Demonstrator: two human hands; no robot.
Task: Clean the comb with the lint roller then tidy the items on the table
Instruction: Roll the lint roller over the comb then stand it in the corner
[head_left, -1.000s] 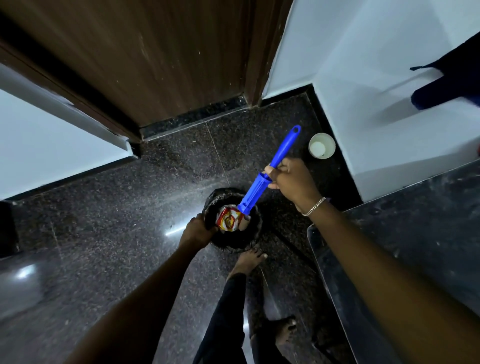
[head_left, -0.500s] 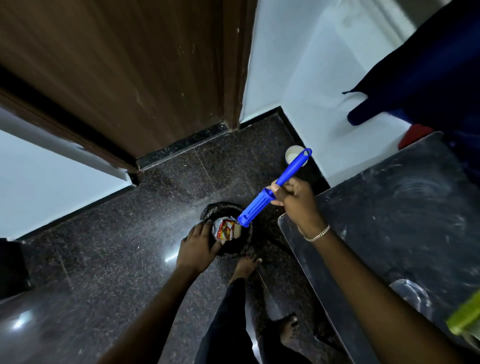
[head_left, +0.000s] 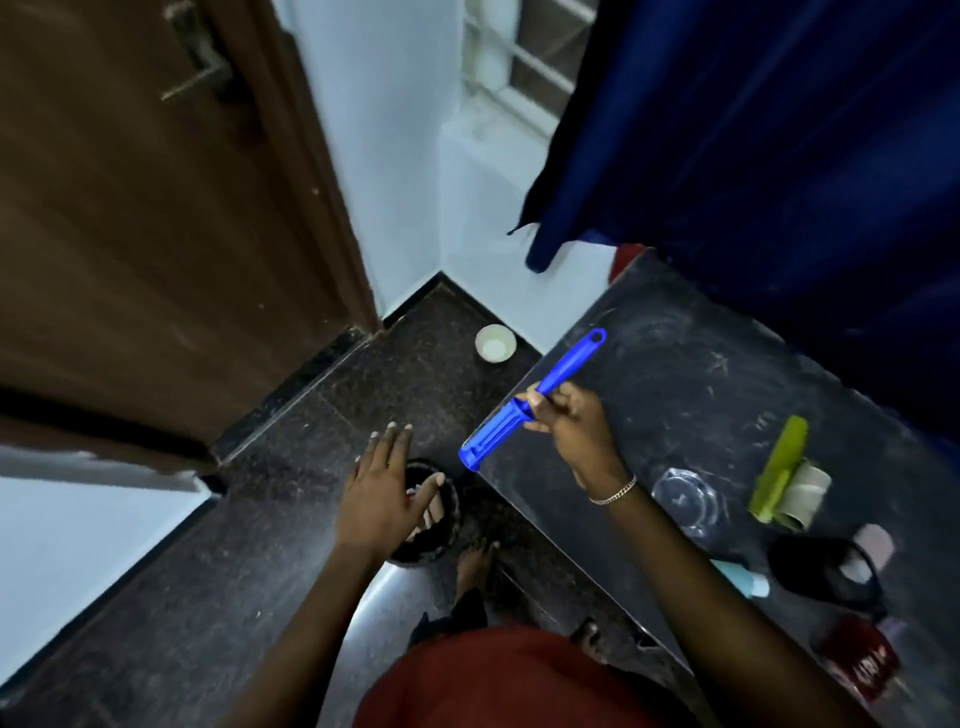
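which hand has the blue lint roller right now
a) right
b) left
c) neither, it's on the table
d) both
a: the right hand grips the blue lint roller by its handle over the table edge, while the left hand is spread open above the bin on the floor.

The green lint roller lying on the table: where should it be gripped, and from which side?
Grip the green lint roller by its long green handle, the end pointing away from the person, coming from above. That end lies flat and clear on the table; the near end carries the bulky cardboard roll. The left hand is open and free.
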